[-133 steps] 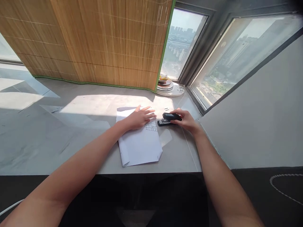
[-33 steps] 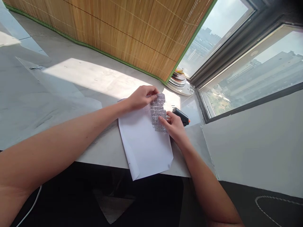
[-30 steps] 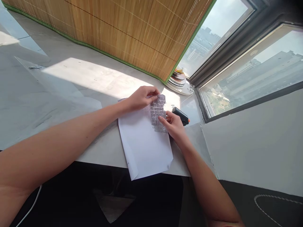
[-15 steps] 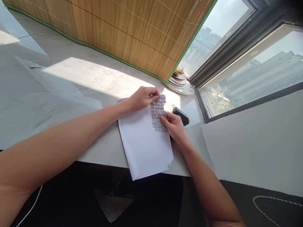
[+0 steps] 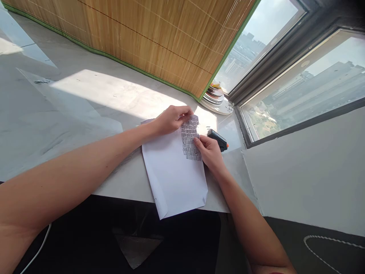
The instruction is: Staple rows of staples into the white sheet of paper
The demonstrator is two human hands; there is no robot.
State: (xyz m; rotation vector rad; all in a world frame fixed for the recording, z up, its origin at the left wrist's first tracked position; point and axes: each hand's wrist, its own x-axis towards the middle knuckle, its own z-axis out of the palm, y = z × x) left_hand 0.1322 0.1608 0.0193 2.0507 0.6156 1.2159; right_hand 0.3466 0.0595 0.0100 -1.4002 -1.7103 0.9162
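Observation:
A white sheet of paper (image 5: 173,179) lies on the grey window ledge (image 5: 85,110) and hangs a little over its front edge. Its far right part carries a dense patch of staples (image 5: 189,139). My left hand (image 5: 171,118) is closed, pinching the paper's far edge at the top of the stapled patch. My right hand (image 5: 209,151) grips the paper's right edge beside the patch, thumb on top. A black stapler (image 5: 218,139) with an orange tip lies on the ledge just behind my right hand.
A bamboo blind (image 5: 142,42) with a green edge hangs along the back. A stack of plates (image 5: 216,101) stands in the window corner. A grey wall (image 5: 308,167) rises at the right. A white cable (image 5: 37,249) runs below the ledge at lower left.
Some seconds back my left hand lay flat on the paper and my right held the stapler. Now the stapler lies free and both hands hold the paper. In the last second my right hand shifted slightly.

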